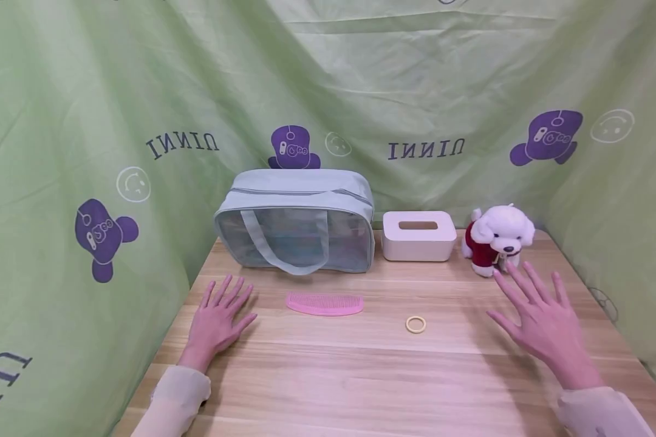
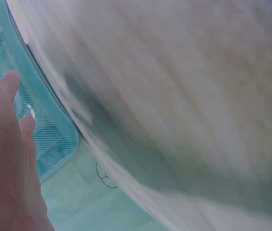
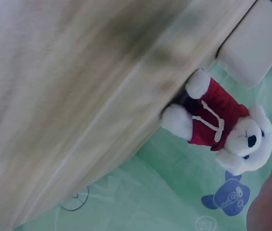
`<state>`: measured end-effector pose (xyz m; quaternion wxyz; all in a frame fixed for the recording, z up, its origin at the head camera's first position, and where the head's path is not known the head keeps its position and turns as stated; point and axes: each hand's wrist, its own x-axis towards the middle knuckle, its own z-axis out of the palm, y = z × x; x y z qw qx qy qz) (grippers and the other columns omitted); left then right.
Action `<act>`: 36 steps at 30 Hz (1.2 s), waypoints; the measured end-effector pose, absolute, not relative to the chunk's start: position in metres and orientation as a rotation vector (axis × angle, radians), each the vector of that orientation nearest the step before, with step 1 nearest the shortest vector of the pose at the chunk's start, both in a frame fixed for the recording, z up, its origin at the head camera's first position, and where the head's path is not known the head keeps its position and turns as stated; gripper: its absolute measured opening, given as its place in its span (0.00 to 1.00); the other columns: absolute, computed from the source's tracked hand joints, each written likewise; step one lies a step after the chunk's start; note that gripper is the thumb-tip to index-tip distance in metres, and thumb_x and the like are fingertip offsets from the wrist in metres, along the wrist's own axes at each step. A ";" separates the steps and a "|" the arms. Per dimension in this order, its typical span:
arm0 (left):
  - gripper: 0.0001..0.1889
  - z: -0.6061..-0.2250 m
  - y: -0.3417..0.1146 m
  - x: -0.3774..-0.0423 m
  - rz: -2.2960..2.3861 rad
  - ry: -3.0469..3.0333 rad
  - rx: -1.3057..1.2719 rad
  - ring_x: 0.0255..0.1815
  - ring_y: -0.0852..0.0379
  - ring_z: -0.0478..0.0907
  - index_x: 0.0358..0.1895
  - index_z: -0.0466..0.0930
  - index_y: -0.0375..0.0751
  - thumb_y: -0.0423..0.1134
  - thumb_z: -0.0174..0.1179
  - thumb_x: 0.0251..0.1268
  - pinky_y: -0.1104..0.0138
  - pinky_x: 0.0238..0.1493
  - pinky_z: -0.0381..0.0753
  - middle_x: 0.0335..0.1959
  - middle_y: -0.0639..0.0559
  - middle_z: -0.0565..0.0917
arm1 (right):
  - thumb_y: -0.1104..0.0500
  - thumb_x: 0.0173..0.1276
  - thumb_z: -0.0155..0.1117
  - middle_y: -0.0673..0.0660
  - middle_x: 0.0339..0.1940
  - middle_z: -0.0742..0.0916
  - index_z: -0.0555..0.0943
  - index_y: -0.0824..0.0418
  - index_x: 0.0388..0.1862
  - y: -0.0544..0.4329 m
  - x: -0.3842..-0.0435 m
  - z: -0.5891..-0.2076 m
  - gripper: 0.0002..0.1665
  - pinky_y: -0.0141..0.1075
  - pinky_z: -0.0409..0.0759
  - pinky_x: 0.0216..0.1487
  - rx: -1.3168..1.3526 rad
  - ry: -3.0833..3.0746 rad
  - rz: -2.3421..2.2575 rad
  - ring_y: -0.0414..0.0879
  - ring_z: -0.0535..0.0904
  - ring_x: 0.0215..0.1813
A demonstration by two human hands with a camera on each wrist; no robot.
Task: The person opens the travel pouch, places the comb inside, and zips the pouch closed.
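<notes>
My left hand [image 1: 217, 323] is at the left of the wooden table, palm down with fingers spread, holding nothing. To its right lies a pink comb [image 1: 325, 304]. Behind both stands a pale blue toiletry bag [image 1: 300, 193] with see-through mesh sides and a loop handle; its mesh [image 2: 54, 139] shows past the fingers in the left wrist view. On the right, my right hand [image 1: 543, 321] has its fingers spread and grips nothing. Just beyond its fingertips is a white plush dog [image 1: 503, 227] in a red top, also facing the right wrist view. A small yellowish ring [image 1: 415, 325] lies between comb and right hand.
A white tissue box [image 1: 418, 246] with a slot on top stands between the bag and the plush dog. Green printed cloth [image 1: 415, 79] hangs behind and at both sides of the table [image 1: 361, 382].
</notes>
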<state>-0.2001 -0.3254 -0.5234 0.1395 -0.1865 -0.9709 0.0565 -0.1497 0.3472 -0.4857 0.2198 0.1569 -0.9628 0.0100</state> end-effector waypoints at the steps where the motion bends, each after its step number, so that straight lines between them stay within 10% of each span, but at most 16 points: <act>1: 0.38 -0.522 -0.326 -0.201 0.161 -2.786 -0.548 0.83 0.39 0.56 0.78 0.67 0.51 0.64 0.55 0.70 0.42 0.83 0.44 0.81 0.46 0.66 | 0.28 0.72 0.55 0.50 0.88 0.51 0.53 0.44 0.86 0.345 -0.153 -0.484 0.51 0.58 0.29 0.84 0.443 -2.654 0.039 0.47 0.33 0.88; 8: 0.34 -0.473 -0.309 -0.218 0.037 -2.494 -0.585 0.77 0.40 0.68 0.77 0.69 0.52 0.53 0.60 0.68 0.40 0.79 0.56 0.76 0.46 0.72 | 0.27 0.76 0.46 0.57 0.84 0.64 0.60 0.50 0.84 0.317 -0.186 -0.459 0.46 0.57 0.40 0.85 0.462 -2.542 0.279 0.56 0.51 0.86; 14: 0.30 -0.412 -0.284 -0.249 -0.220 -2.283 -0.472 0.71 0.38 0.72 0.74 0.72 0.51 0.47 0.62 0.69 0.36 0.69 0.68 0.72 0.44 0.76 | 0.47 0.72 0.67 0.65 0.75 0.74 0.71 0.55 0.77 0.272 -0.228 -0.424 0.37 0.67 0.64 0.70 0.421 -2.408 0.695 0.69 0.68 0.74; 36: 0.15 -0.384 -0.245 -0.304 -0.672 -2.279 -0.309 0.65 0.41 0.74 0.61 0.84 0.50 0.45 0.57 0.78 0.39 0.78 0.55 0.60 0.44 0.84 | 0.54 0.84 0.51 0.71 0.64 0.79 0.72 0.66 0.71 0.132 -0.333 -0.447 0.25 0.58 0.75 0.67 0.191 -2.395 1.868 0.66 0.76 0.64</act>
